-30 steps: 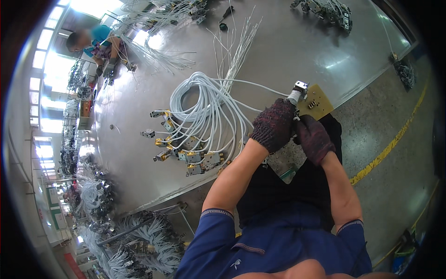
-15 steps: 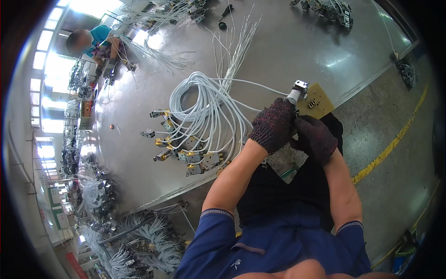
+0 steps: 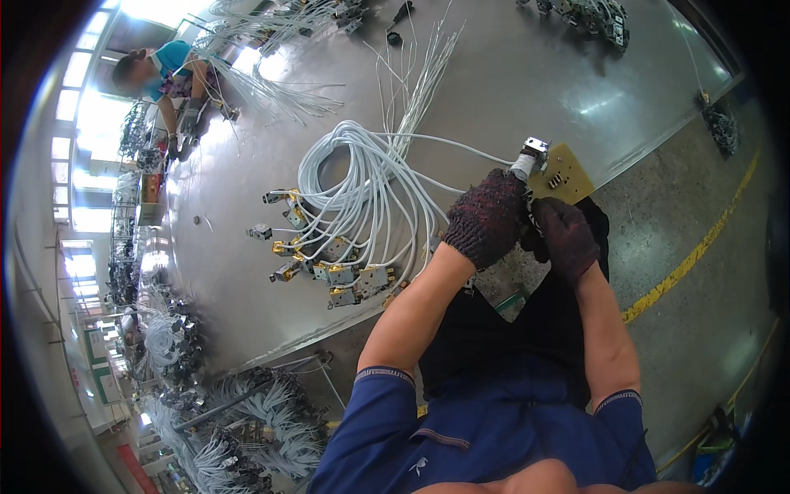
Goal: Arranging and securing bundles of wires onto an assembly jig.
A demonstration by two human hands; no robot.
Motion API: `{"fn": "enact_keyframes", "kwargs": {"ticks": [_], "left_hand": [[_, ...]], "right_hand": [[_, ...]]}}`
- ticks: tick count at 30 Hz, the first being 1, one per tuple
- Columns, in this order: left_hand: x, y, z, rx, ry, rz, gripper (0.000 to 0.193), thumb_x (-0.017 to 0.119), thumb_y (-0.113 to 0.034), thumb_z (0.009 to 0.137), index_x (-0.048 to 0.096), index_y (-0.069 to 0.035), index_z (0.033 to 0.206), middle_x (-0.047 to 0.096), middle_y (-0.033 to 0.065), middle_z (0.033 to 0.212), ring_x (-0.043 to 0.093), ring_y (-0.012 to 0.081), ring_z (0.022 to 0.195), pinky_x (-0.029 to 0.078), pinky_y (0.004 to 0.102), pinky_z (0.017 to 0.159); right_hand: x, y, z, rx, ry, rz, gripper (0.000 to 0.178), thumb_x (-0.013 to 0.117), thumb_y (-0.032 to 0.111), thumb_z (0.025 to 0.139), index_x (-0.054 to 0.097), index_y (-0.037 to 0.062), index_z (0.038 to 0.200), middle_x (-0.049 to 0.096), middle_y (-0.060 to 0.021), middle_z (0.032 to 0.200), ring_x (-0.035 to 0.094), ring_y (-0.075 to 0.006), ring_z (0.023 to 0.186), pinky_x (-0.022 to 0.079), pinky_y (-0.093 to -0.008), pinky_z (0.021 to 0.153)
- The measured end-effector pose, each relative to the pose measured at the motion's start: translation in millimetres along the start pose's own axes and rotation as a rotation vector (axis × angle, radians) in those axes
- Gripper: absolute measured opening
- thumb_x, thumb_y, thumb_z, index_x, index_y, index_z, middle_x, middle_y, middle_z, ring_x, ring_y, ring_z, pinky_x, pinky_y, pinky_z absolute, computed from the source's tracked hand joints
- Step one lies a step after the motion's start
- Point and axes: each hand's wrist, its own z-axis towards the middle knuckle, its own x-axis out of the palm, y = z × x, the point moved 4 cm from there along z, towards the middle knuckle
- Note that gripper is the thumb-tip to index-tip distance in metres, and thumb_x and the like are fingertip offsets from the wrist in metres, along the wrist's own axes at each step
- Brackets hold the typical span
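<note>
A dark knitted work glove covers each of my hands. My left hand (image 3: 487, 216) is closed around a wire harness just below its white-wrapped neck (image 3: 522, 167). A shiny boxy metal fitting (image 3: 536, 148) sticks up from that neck, beside a tan board (image 3: 568, 173) with small metal pins. Close against it, my right hand (image 3: 566, 239) has its fingers pinched at the lower part of the same harness; the glove hides most of what it grips. A white cable (image 3: 461, 146) runs left from the neck to a coiled bundle of white cables (image 3: 350, 160).
Several metal fittings (image 3: 341, 276) end the bundle's cables near the table's (image 3: 255, 272) front edge. Far left, a co-worker (image 3: 173, 66) handles other cables. More cable bundles (image 3: 247, 428) hang on a rack at lower left. Metal parts (image 3: 588, 20) lie at the far right.
My right hand has shifted slightly up and turned against the harness. My left hand keeps its hold with hardly any movement. The co-worker's arms have moved.
</note>
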Motion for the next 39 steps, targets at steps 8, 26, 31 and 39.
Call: {"fn": "enact_keyframes", "kwargs": {"ticks": [8,26,31,39], "left_hand": [[-4,-3,0,-0.036,0.017,0.004,0.048,0.081,-0.023,0.087,0.066,-0.001,0.127,0.067,0.0236,0.12,0.072,0.0426,0.108,0.06,0.0538,0.09],[-41,2,29,0.086,-0.11,-0.397,0.069,0.081,-0.01,0.092,0.052,-0.013,0.155,0.074,0.0153,0.107,0.074,0.0307,0.104,0.059,0.0424,0.09],[-67,0,25,0.059,0.004,-0.044,0.075,0.082,-0.012,0.094,0.048,-0.013,0.161,0.075,0.0144,0.12,0.075,0.0222,0.101,0.062,0.0368,0.085],[-47,-13,-108,-0.035,-0.203,0.136,0.069,0.086,-0.027,0.088,0.058,-0.008,0.148,0.07,0.0216,0.127,0.069,0.0379,0.112,0.057,0.0475,0.095]], "right_hand": [[-2,-1,-5,-0.705,-0.028,-0.488,0.059,0.09,0.014,0.079,0.063,0.0008,0.13,0.071,-0.0202,0.115,0.071,-0.0405,0.102,0.06,-0.0494,0.084],[-6,-61,-48,0.274,0.168,-0.011,0.036,0.06,0.027,0.105,0.072,-0.0021,0.123,0.074,-0.0115,0.088,0.072,-0.0186,0.077,0.057,-0.035,0.071],[4,-53,-53,0.269,0.286,0.032,0.038,0.06,0.02,0.104,0.067,-0.0002,0.136,0.077,-0.0131,0.104,0.073,-0.0198,0.087,0.06,-0.0352,0.08],[20,-26,-34,0.11,0.406,-0.037,0.044,0.057,0.015,0.105,0.063,0.0101,0.148,0.077,-0.0112,0.105,0.073,-0.018,0.086,0.061,-0.0351,0.078]]}}
